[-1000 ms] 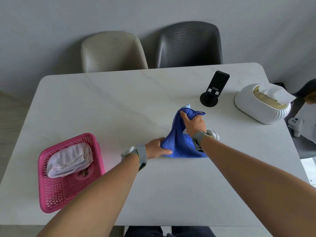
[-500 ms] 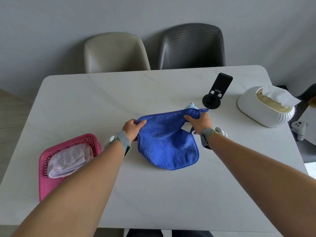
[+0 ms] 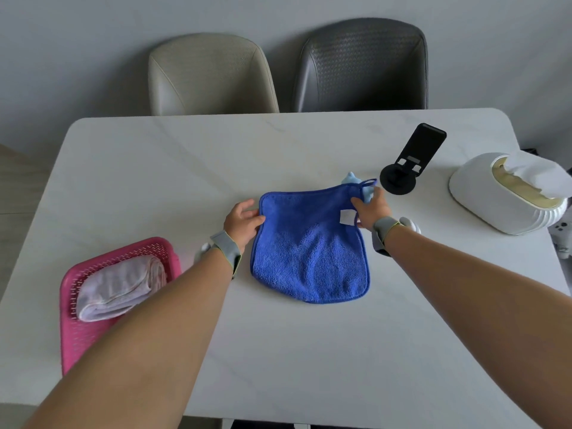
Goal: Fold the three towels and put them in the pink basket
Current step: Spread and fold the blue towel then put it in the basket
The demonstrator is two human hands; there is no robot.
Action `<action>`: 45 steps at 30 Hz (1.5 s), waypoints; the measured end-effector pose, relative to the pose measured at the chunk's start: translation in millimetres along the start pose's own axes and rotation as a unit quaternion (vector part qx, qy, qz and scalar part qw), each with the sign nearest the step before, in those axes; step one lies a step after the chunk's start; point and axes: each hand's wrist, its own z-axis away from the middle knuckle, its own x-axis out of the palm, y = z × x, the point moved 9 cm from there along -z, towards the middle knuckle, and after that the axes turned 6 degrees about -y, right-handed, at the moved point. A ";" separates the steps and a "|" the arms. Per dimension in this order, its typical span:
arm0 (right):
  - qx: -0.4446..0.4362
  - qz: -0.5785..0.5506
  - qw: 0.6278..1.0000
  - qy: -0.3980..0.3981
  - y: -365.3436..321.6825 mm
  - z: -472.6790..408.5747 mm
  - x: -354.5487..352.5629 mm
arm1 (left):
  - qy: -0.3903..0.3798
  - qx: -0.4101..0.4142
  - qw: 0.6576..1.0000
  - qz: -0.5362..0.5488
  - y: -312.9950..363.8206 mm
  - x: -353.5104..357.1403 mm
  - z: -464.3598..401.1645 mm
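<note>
**Blue towel spread flat, both far corners pinched**

My left hand (image 3: 243, 219) grips the blue towel (image 3: 309, 249) at its 10 o'clock corner; my right hand (image 3: 370, 209) is clamped on the 2 o'clock corner. The towel lies open on the table (image 3: 185, 168). At 8 o'clock sits the pink basket (image 3: 69, 342), holding a folded white towel (image 3: 119, 286).

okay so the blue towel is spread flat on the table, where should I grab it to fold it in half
Probably by its two far corners, coming from the left and right sides. The blue towel lies open and flat, and the left hand and right hand already pinch those corners. Its near edge is free on the table, so the far edge can be drawn over it.
</note>
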 end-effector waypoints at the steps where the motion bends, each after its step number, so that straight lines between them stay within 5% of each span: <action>1: -0.002 0.013 1.000 0.000 -0.7 -0.4 -0.1 | 0.000 -0.005 1.000 -0.011 -3.5 0.0 -0.6; 11: 0.037 -0.027 0.999 0.009 29.7 15.8 4.6 | -0.020 -0.063 0.989 -0.133 -58.7 -5.2 7.6; 25: 0.127 0.075 0.989 -0.006 129.9 94.8 17.2 | -0.046 -0.113 0.953 -0.277 -86.8 -16.6 61.8; 29: 0.105 0.182 0.976 0.056 120.9 121.1 7.4 | -0.015 -0.090 0.907 -0.411 -72.2 -22.8 79.2; 32: -0.065 0.296 0.949 0.089 86.3 139.0 21.3 | 0.048 0.086 0.836 -0.539 -38.5 -7.4 94.3; 34: -0.165 0.350 0.922 0.015 69.6 148.5 53.8 | -0.049 0.183 0.801 -0.568 -39.2 26.6 104.8; 37: -0.214 0.440 0.867 -0.097 70.2 160.2 100.2 | -0.195 0.189 0.717 -0.642 -68.7 63.5 116.9; 40: -0.222 0.518 0.816 -0.129 80.8 166.6 124.8 | -0.200 0.181 0.662 -0.700 -84.3 73.2 117.6; 45: -0.256 0.548 0.791 -0.090 86.4 165.7 128.9 | -0.179 0.191 0.616 -0.743 -90.2 77.4 107.9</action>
